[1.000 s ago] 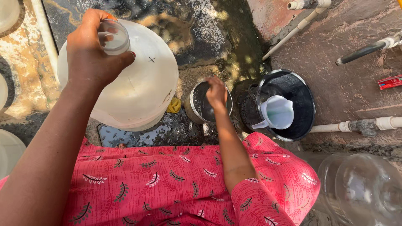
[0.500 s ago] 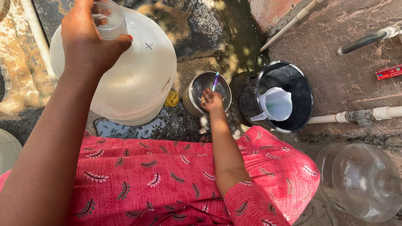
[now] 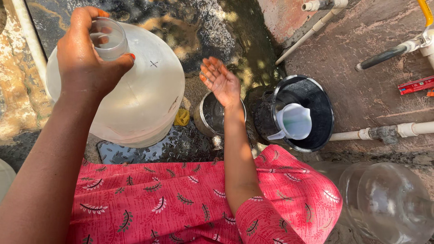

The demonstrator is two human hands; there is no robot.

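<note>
Wet ground; left hand (image 3: 92,61) grips cloudy translucent jug (image 3: 135,95) neck.

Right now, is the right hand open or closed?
Open. The right hand is raised palm up above the steel pot, fingers spread and holding nothing. The left hand grips the big jug's neck.

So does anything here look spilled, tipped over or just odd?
Yes. The ground under the large translucent water jug looks wet and dark. A clear plastic bottle lies on its side at lower right. The left hand grips the jug's neck; the right hand is open above the small steel pot.
</note>
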